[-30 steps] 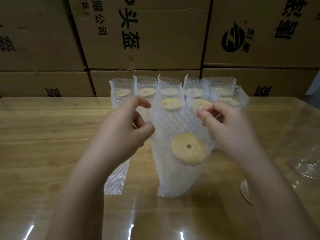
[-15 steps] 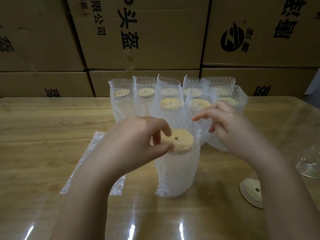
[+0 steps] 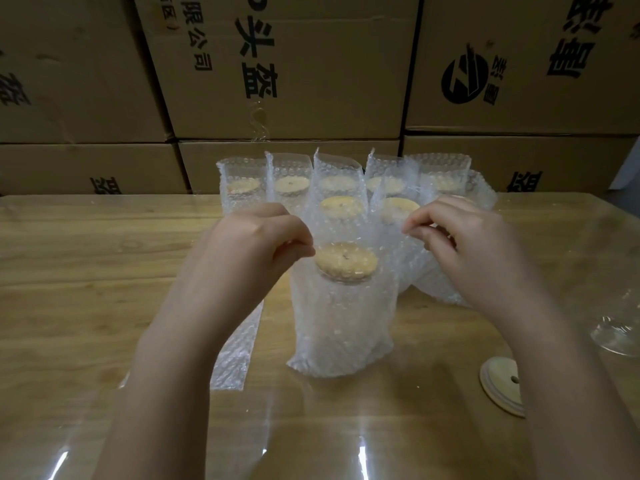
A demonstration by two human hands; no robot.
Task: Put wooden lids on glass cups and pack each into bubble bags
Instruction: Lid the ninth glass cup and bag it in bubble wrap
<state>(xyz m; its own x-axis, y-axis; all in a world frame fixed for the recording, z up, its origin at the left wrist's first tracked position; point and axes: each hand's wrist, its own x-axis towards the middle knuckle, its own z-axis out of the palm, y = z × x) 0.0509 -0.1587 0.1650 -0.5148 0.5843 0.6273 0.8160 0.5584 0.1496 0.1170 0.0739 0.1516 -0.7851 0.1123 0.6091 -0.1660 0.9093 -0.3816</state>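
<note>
A glass cup with a round wooden lid [image 3: 345,262] stands upright inside a bubble bag [image 3: 343,327] at the table's middle. My left hand [image 3: 254,247] pinches the bag's top edge on the left, right beside the lid. My right hand [image 3: 460,244] pinches the bag's top edge on the right. Behind stand several packed cups in bubble bags [image 3: 291,185], in two rows. The cup's glass is mostly hidden by the bubble wrap.
A loose wooden lid [image 3: 498,382] lies on the table at the right, next to a bare glass cup [image 3: 620,334] at the edge. A flat bubble bag [image 3: 235,355] lies under my left forearm. Stacked cardboard boxes [image 3: 277,71] wall off the back.
The bag's mouth was pulled up around the lidded cup. My left hand moved from the lid to the bag's left edge, and my right hand took hold of the right edge.
</note>
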